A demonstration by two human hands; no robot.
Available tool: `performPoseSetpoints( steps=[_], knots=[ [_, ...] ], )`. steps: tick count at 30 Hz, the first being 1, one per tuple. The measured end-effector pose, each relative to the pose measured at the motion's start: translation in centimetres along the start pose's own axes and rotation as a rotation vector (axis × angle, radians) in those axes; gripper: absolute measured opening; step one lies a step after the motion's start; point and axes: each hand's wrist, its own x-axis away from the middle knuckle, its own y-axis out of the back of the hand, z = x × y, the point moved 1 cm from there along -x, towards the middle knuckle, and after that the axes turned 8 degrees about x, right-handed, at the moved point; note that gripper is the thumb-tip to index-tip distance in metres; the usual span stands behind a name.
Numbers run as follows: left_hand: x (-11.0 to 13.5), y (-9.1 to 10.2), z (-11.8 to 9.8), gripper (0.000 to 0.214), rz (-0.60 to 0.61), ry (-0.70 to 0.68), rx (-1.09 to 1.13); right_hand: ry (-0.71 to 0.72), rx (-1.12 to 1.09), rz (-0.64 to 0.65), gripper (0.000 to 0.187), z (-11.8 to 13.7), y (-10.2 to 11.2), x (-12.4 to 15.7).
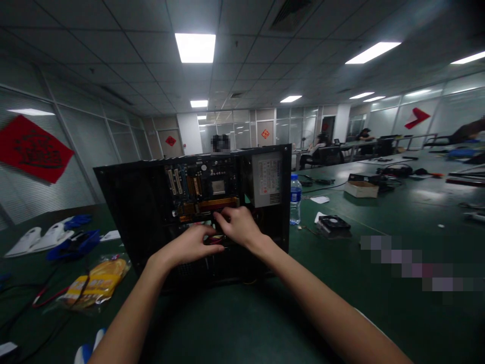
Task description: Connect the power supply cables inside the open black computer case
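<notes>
A black computer case [125,212] stands on the table with its inside facing me. In it are a motherboard [219,174] and, at upper right, a silver power supply [265,177]. My left hand [185,245] is curled round a bundle of thin red and yellow cables [216,239] below the board; its thumb points right, and its other fingers are partly hidden. Just above and to the right, my right hand [242,225] has its fingertips pinched together at the board's lower edge, by the memory slots [208,205]. What they grip is too small to make out.
Right of the case stand a water bottle [295,199], a black drive-like part [333,225] and a small open box [361,188]. On the left lie a yellow plastic packet [96,283], a blue tray [74,246], white gloves [41,237] and loose wires. People sit at desks farther back.
</notes>
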Motion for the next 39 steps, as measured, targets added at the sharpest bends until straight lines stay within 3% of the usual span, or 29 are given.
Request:
performPoseSetpoints(
  steps=[3, 7, 14, 16, 21, 23, 25, 29, 31, 36, 39],
  knots=[
    [0.0, 0.6, -0.2, 0.020, -0.015, -0.039, -0.001, 0.026, -0.114, -0.066, 0.038, 0.4, 0.9, 0.0],
    [0.5, 1.9, -0.8, 0.019, -0.163, -0.096, -0.104, 0.106, -0.107, 0.065, 0.041, 1.4, 2.7, 0.3],
    [2.0, 2.8, -4.6, 0.014, -0.341, -0.189, -0.439, 0.242, -0.108, 0.107, 0.047, 3.5, 6.0, 1.1],
    [2.1, 2.6, -5.5, 0.017, -0.390, -0.225, -0.493, 0.235, -0.192, 0.192, 0.052, 3.3, 6.5, 1.1],
    [2.3, 1.5, -6.8, 0.031, -0.553, -0.417, -0.553, 0.227, -0.555, 0.582, 0.058, 2.0, 6.9, 1.3],
    [2.4, 1.1, -7.2, 0.038, -0.601, -0.492, -0.560, 0.227, -0.743, 0.607, 0.055, 1.9, 7.2, 1.2],
    [2.7, 1.2, -7.6, 0.045, -0.671, -0.507, -0.536, 0.174, -0.896, 0.521, 0.053, 2.0, 7.7, 1.2],
    [3.6, 2.3, -8.3, 0.058, -0.884, -0.417, -0.358, 0.016, -1.060, 0.301, 0.042, 2.8, 8.8, 1.1],
    [3.8, 3.0, -8.4, 0.067, -0.915, -0.337, -0.164, -0.028, -1.077, 0.228, 0.039, 3.0, 9.2, 1.1],
    [3.4, 3.1, -8.0, 0.065, -0.612, -0.115, 0.590, -0.069, -1.044, 0.103, 0.043, 3.0, 9.7, 1.1],
    [3.2, 3.0, -8.1, 0.053, -0.596, -0.098, 0.897, -0.087, -1.046, 0.084, 0.044, 3.0, 9.8, 1.2]
  ],
)
